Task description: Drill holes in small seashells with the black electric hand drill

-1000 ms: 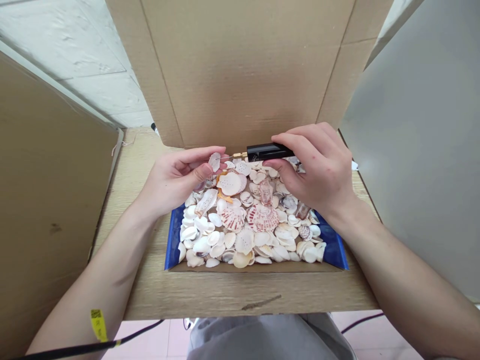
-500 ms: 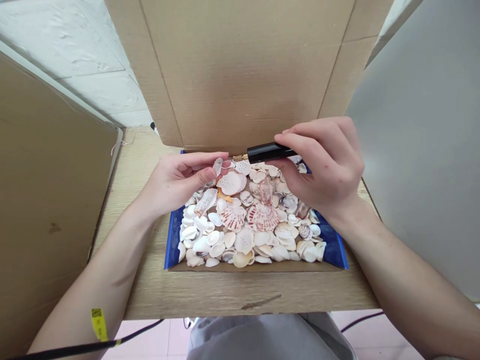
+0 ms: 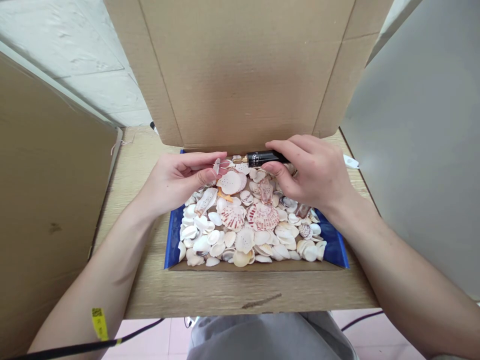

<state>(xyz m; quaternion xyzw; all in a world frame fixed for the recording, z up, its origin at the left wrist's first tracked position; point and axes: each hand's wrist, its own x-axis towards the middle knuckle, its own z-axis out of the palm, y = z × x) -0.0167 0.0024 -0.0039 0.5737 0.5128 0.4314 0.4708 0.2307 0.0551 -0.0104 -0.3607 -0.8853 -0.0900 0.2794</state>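
My left hand (image 3: 176, 181) pinches a small pale shell (image 3: 216, 165) between thumb and forefinger, held edge-on above the far left of a heap of seashells (image 3: 247, 220). My right hand (image 3: 313, 172) grips a black pen-shaped tool (image 3: 262, 158) with a brass tip, lying nearly level. Its thin point reaches toward the pinched shell. The shells fill a shallow blue-lined cardboard box (image 3: 173, 235) on a wooden table (image 3: 210, 292).
The box's open lid (image 3: 247, 70) stands upright just behind my hands. A cardboard panel (image 3: 48, 200) walls the left side and a grey board (image 3: 423, 150) the right. A black cable (image 3: 75, 346) with a yellow tag runs under my left forearm.
My right hand has dropped lower and brought the black tool down closer to the shells. The shell in my left hand has turned from face-on to edge-on.
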